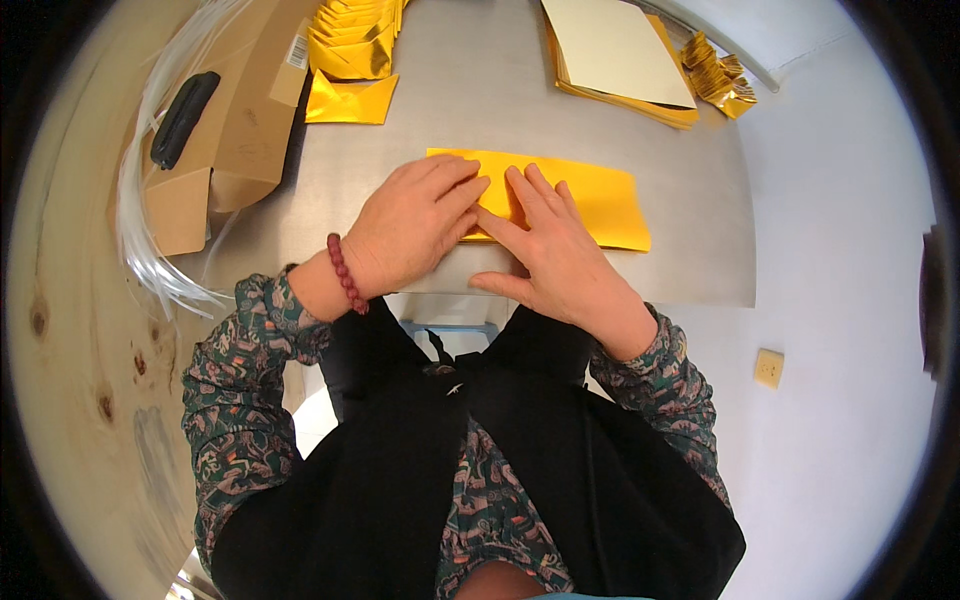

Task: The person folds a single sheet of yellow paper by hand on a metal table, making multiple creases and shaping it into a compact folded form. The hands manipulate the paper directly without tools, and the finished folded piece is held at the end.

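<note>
A strip of folded gold foil paper lies crosswise on the metal table, near its front edge. My left hand, with a dark red bead bracelet at the wrist, rests on the strip's left part, fingers stretched out over it. Just beside it, my right hand lies flat on the middle of the strip with its fingers spread and thumb pointing left. The fingertips of both hands come close together on the foil. Part of the strip's left end and front edge is hidden under my hands.
Folded gold paper pieces stand in an overlapping row at the back left. A cardboard box with clear plastic strands and a black case is at left. Back right are a paper stack and bundled gold pieces.
</note>
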Action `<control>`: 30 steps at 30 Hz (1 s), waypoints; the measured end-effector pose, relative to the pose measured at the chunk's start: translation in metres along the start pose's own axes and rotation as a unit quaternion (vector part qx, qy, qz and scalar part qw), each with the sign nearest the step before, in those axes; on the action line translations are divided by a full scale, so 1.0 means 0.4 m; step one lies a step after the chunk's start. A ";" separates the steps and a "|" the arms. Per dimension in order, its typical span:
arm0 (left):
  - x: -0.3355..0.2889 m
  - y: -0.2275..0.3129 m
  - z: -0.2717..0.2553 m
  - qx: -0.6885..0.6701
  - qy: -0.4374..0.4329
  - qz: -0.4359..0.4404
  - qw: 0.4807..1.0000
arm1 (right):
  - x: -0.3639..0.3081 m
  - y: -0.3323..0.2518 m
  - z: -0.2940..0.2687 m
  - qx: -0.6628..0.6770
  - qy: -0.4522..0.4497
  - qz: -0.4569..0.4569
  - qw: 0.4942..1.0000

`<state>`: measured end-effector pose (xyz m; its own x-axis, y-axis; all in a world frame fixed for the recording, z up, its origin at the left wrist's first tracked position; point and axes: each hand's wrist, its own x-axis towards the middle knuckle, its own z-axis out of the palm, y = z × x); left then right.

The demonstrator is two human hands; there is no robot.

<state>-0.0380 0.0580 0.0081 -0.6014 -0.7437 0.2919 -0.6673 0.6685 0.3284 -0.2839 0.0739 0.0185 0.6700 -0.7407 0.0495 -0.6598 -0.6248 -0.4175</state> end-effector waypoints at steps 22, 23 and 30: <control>-0.038 0.063 -0.025 -0.016 -0.036 -0.067 0.997 | -0.014 -0.026 -0.039 0.028 -0.036 0.030 0.998; -0.038 0.066 -0.028 -0.024 -0.041 -0.073 0.996 | -0.014 -0.026 -0.042 0.032 -0.042 0.033 0.998; -0.026 0.080 -0.048 -0.057 -0.038 -0.086 0.994 | -0.012 -0.030 -0.069 0.052 -0.068 0.041 0.995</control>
<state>-0.0445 0.0870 0.0328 -0.5178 -0.8413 0.1553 -0.7113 0.5242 0.4682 -0.2885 0.0784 0.0483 0.6599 -0.7432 -0.1100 -0.6804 -0.5291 -0.5071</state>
